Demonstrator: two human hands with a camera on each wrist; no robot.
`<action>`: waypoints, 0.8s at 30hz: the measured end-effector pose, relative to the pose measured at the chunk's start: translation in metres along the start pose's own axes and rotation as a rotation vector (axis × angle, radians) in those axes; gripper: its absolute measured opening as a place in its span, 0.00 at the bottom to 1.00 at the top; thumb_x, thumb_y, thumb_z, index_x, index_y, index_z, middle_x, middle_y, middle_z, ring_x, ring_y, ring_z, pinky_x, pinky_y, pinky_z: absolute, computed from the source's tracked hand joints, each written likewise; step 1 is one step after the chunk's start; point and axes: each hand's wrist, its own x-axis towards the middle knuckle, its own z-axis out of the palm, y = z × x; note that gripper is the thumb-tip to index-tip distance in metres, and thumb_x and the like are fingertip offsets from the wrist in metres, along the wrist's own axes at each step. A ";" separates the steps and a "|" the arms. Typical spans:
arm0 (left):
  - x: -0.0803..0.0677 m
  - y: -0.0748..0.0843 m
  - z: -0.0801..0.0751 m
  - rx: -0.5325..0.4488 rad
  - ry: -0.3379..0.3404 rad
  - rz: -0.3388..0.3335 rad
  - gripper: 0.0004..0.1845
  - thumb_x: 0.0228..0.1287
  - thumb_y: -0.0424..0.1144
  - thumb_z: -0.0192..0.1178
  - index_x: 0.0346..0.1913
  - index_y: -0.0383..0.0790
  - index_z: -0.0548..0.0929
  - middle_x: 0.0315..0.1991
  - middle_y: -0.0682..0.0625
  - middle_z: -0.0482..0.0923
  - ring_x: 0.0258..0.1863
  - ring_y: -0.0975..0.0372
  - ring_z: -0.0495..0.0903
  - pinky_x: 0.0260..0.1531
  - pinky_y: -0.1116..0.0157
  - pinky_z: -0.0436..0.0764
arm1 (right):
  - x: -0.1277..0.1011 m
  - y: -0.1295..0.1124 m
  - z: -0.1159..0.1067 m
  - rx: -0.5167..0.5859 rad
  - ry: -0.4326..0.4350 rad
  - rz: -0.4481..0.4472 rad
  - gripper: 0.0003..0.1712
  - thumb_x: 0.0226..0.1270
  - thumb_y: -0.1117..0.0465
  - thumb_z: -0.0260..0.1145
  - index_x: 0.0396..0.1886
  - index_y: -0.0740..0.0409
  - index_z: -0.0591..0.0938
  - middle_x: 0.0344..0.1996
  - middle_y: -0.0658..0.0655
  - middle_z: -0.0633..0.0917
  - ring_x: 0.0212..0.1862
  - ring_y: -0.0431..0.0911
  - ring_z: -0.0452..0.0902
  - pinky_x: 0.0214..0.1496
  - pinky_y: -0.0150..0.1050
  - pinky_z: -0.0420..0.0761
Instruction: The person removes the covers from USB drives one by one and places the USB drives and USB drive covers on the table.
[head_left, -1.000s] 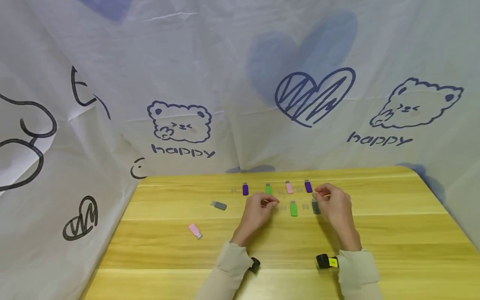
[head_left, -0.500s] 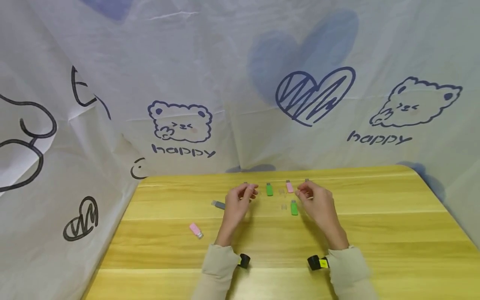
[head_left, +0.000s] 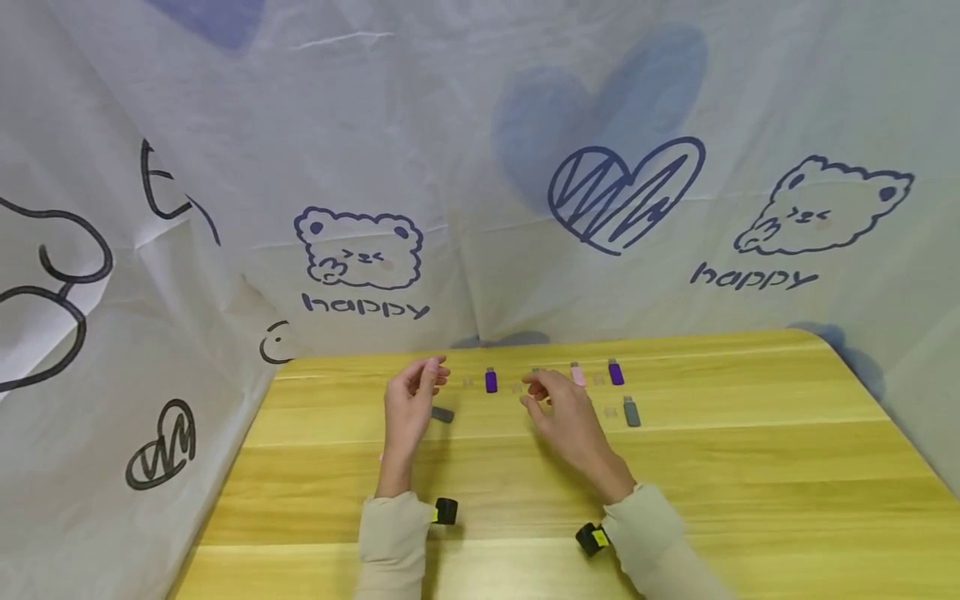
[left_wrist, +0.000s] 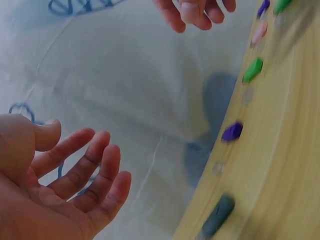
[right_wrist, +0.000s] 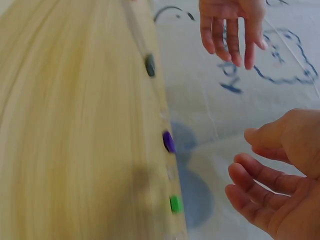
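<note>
On the far part of the table (head_left: 750, 467) small sticks lie in a loose row, and both hands hover just over them with nothing in either. The left hand (head_left: 408, 404) is spread, fingers relaxed and apart, palm bare in its wrist view; it hangs above the left grey stick (head_left: 442, 414) without touching it. The right hand (head_left: 562, 412) is likewise loose and bare, fingertips pointing toward the row, near a green stick (right_wrist: 175, 203) that it mostly hides from the head camera. The hands are well apart, with the left purple stick (head_left: 491, 381) lying between them.

Further right sit the pink stick (head_left: 577, 374), the right purple stick (head_left: 616, 372) and, a little nearer the person, the right grey stick (head_left: 632, 412). Small clear caps (head_left: 610, 412) lie on the wood beside several sticks, apart from them.

As a judgement: the sticks look set out roughly in line, each with a cap beside it and none fitted, so the capping, if that is the work, appears hardly begun; the left grey stick lies askew and off the row. Whether any stick already wears a cap is too small to tell
</note>
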 end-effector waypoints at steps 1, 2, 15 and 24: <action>0.001 -0.001 -0.005 0.012 0.013 -0.005 0.17 0.81 0.40 0.54 0.51 0.29 0.86 0.41 0.35 0.87 0.42 0.44 0.85 0.44 0.54 0.86 | 0.002 -0.003 0.005 0.001 -0.011 -0.013 0.12 0.68 0.67 0.73 0.49 0.61 0.85 0.38 0.56 0.86 0.41 0.48 0.83 0.45 0.45 0.85; 0.002 -0.003 -0.009 0.028 0.028 -0.009 0.17 0.81 0.41 0.54 0.51 0.29 0.86 0.42 0.35 0.87 0.43 0.44 0.85 0.45 0.55 0.86 | 0.005 -0.006 0.009 0.001 -0.021 -0.029 0.12 0.67 0.67 0.73 0.50 0.61 0.85 0.39 0.57 0.86 0.42 0.49 0.83 0.45 0.46 0.85; -0.002 -0.031 -0.033 0.233 0.186 -0.087 0.17 0.82 0.41 0.52 0.53 0.32 0.86 0.43 0.40 0.87 0.44 0.50 0.86 0.42 0.73 0.78 | 0.029 -0.031 0.069 -0.100 -0.288 -0.127 0.16 0.71 0.63 0.71 0.56 0.61 0.84 0.50 0.58 0.84 0.50 0.50 0.81 0.52 0.46 0.84; 0.000 -0.035 -0.038 0.253 0.180 -0.132 0.20 0.83 0.45 0.50 0.56 0.32 0.85 0.46 0.39 0.87 0.46 0.48 0.86 0.42 0.73 0.78 | 0.048 -0.042 0.099 -0.239 -0.437 -0.089 0.15 0.71 0.61 0.70 0.54 0.62 0.85 0.47 0.57 0.83 0.46 0.49 0.79 0.49 0.40 0.83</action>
